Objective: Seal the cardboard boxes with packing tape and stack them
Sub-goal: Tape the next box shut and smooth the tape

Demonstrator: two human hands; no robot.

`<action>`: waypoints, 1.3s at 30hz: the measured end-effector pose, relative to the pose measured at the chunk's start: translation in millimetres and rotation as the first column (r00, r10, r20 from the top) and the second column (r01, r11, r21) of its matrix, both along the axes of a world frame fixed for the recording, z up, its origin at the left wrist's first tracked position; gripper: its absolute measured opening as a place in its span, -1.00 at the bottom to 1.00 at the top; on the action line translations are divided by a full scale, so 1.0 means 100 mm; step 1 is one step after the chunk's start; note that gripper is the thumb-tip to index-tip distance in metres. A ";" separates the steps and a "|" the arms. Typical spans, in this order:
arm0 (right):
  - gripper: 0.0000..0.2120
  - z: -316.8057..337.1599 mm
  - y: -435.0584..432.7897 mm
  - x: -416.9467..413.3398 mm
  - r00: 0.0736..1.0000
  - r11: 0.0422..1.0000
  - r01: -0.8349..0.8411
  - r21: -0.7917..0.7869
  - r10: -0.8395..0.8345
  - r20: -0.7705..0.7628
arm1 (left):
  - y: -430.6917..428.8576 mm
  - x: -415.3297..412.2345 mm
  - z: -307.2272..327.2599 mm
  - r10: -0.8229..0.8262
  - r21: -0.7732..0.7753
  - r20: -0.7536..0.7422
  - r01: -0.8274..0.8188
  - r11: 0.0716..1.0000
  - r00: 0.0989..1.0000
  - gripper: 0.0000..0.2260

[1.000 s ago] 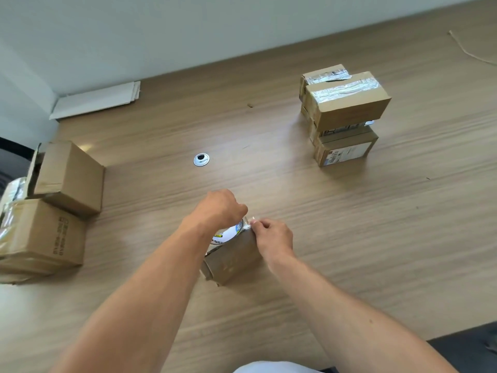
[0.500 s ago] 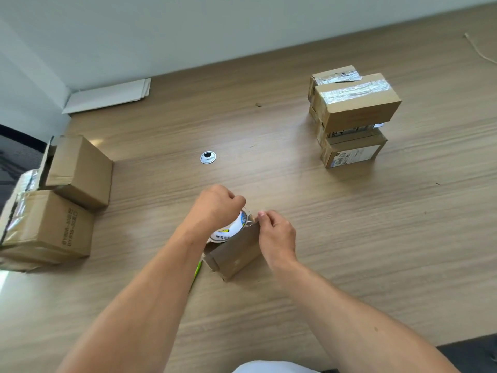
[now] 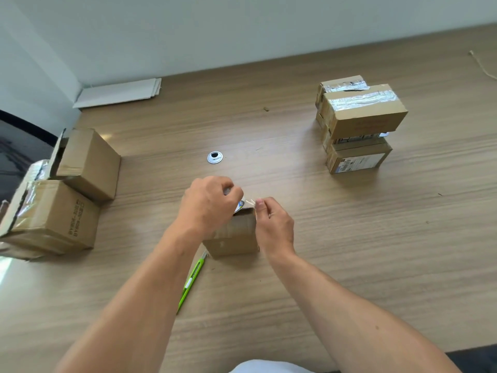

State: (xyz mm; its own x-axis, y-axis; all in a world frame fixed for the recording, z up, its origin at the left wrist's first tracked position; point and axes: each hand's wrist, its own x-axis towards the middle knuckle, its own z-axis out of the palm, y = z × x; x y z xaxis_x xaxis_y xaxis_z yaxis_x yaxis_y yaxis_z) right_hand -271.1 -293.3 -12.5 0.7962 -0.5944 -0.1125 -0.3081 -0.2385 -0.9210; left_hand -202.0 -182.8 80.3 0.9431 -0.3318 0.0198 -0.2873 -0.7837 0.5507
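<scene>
Brown cardboard makes up the small box (image 3: 234, 238) that sits in the middle of the wooden table (image 3: 349, 238), right in front of the person. The left hand (image 3: 207, 203) is over the far top edge of the box, with its fingers curled round a tape roll (image 3: 240, 206). Only a small bit of the roll peeks out from under the hand. The right hand (image 3: 273, 224) is just beside the box on its right. Its thumb and first finger pinch the loose tape end (image 3: 251, 202), which runs a short way from the roll. A shiny patch on the box may be tape, but the arm hides too much to be sure.

A green knife (image 3: 191, 282) lies flat on the table just beside the box, partly under the left arm. Well apart, on the right, stands a stack of taped boxes (image 3: 363, 117) with shiny tape on top. At the left edge sit two bigger boxes (image 3: 88, 162), touching each other. A round metal ring (image 3: 215, 157) is set in the table beyond the hands, and white flat sheets (image 3: 118, 92) lie by the wall.
</scene>
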 end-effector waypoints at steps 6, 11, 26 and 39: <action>-0.69 0.06 0.04 0.06 0.991 0.995 -0.061 -0.083 0.070 0.112 | 0.13 0.10 0.08 -0.003 0.046 -0.039 0.004 0.999 0.999 -0.74; -0.76 -0.03 0.10 0.09 0.997 0.990 -0.039 0.138 0.030 0.066 | 0.20 0.17 -0.04 0.002 0.068 -0.152 0.008 0.998 0.988 -0.73; -0.67 -0.26 0.05 0.10 0.994 0.896 0.088 0.435 -0.049 -0.101 | -0.08 0.38 -0.45 -0.062 0.231 -0.307 0.138 0.963 0.950 -0.76; -0.64 -0.34 0.07 0.16 0.903 0.691 0.430 0.581 -0.329 -0.276 | -0.40 0.41 -0.45 -0.154 0.437 -0.289 0.273 0.857 0.945 -0.69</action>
